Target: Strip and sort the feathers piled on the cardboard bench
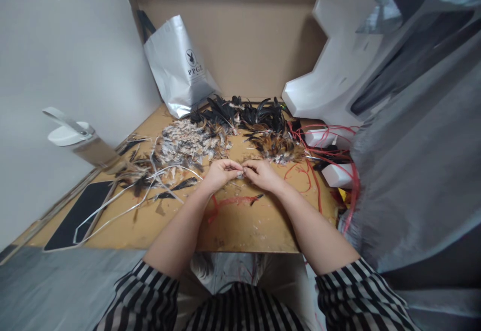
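Observation:
My left hand [222, 175] and my right hand [263, 175] meet over the middle of the table, both with fingers pinched together. A small whitish bit [240, 175] shows between the fingertips, too small to name. Just beyond my right hand lies a bunch of brown feathers [276, 145]. A heap of pale, fluffy feathers [186, 143] spreads beyond my left hand. Behind them are black feathers [259, 113]. On the table just in front of my wrists lies a strip of red string [233, 201].
A silver bag [176, 65] leans at the back. To the left stand a white-lidded cup [86, 143] and a black flat device [78, 216] with a white cord [112, 200] across it. Red strings [319, 191], white power strips [336, 176] and grey cloth [421, 160] are at the right.

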Demonstrator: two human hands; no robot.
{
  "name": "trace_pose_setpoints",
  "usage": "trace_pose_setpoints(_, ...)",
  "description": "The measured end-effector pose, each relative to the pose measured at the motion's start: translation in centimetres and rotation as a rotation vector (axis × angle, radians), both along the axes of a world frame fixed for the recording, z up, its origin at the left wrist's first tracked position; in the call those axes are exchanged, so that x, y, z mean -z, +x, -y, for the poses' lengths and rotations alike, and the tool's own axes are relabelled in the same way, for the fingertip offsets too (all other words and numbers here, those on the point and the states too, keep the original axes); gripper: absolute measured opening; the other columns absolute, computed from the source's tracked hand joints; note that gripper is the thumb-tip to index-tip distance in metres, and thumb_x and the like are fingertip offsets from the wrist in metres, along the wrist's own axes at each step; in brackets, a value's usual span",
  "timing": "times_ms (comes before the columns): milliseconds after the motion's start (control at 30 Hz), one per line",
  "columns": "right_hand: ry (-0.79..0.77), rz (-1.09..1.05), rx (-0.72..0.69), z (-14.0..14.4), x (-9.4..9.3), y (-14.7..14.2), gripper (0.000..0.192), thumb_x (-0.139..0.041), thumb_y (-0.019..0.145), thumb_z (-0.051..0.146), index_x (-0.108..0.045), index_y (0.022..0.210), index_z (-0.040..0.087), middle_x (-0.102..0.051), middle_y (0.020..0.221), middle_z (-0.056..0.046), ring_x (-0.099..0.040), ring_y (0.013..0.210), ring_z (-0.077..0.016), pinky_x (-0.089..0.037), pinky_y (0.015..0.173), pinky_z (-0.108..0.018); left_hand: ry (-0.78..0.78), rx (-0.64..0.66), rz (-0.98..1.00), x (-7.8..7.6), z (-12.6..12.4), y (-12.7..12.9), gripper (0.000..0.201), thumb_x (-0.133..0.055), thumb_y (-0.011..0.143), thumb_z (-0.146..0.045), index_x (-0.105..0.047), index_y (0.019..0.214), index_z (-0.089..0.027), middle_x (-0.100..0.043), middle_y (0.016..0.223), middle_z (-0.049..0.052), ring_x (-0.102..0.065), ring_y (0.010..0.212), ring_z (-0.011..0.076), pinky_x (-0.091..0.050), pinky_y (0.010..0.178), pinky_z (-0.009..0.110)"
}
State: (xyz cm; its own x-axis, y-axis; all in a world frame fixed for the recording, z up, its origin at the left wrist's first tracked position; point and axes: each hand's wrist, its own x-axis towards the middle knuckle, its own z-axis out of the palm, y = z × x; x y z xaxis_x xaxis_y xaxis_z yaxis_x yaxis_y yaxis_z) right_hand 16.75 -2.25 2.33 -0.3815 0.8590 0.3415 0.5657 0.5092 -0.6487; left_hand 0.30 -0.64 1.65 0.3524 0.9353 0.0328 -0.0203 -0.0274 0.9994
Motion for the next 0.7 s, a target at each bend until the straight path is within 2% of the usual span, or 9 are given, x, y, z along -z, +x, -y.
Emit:
trace_pose_setpoints(133, -0.019, 0.05, 0.033, 0.1, -0.1, 0.2, 0.022, -0.044, 0.079, 0.022, -0.065, 0.076, 0.015, -0.062, 0.059, -0.001, -0.05, 0.054, -0.0096, -0.034, 0.056, -0.02, 0.075, -0.047, -0.037, 0.4, 0.0, 0.2, 0.017, -0.068, 0.059, -0.022, -0.063, 0.071, -0.012, -0.061, 0.057, 0.001, -0.053, 0.051, 0.0086, -0.042, 0.052, 0.021)
trace_pose_setpoints(300, -0.201, -0.062, 0.044, 0.1, 0.2, 0.0, 0.026, -0.044, 0.081, 0.03, -0.062, 0.07, 0.014, -0.06, 0.052, 0.0, -0.052, 0.047, -0.0089, -0.037, 0.051, -0.019, 0.423, -0.132, -0.221, 1.3, -0.1, 0.0, 0.012, -0.059, 0.069, -0.02, -0.065, 0.078, -0.015, -0.062, 0.067, 0.003, -0.055, 0.058, 0.01, -0.043, 0.054, 0.021)
trace_pose_setpoints(433, -0.337, -0.244, 0.043, 0.0, 0.3, -0.3, 0.024, -0.049, 0.077, 0.033, -0.06, 0.071, 0.013, -0.062, 0.058, -0.002, -0.055, 0.046, -0.0088, -0.041, 0.047, -0.019, 0.618, -0.205, -0.345, 1.5, -0.2, -0.2, 0.011, -0.056, 0.071, -0.016, -0.066, 0.077, -0.016, -0.062, 0.07, 0.003, -0.055, 0.06, 0.0101, -0.044, 0.057, 0.022)
trace_pose_setpoints(567, -0.445, -0.375, 0.047, -0.1, 0.2, -0.4, 0.021, -0.054, 0.074, 0.031, -0.061, 0.072, 0.012, -0.062, 0.06, -0.003, -0.055, 0.046, -0.0082, -0.043, 0.046, -0.019, 0.721, -0.258, -0.422, 0.9, 0.1, -0.1, 0.012, -0.055, 0.071, -0.013, -0.065, 0.074, -0.017, -0.062, 0.068, 0.002, -0.054, 0.062, 0.0112, -0.043, 0.06, 0.023)
trace_pose_setpoints(700, -0.472, -0.407, 0.069, -0.3, 0.3, -0.5, 0.017, -0.056, 0.072, 0.027, -0.062, 0.072, 0.011, -0.062, 0.059, -0.002, -0.055, 0.046, -0.008, -0.044, 0.046, -0.018, 0.737, -0.259, -0.52, 0.3, 0.6, 0.1, 0.012, -0.054, 0.072, -0.013, -0.065, 0.072, -0.018, -0.062, 0.068, 0.003, -0.055, 0.064, 0.0131, -0.042, 0.064, 0.025)
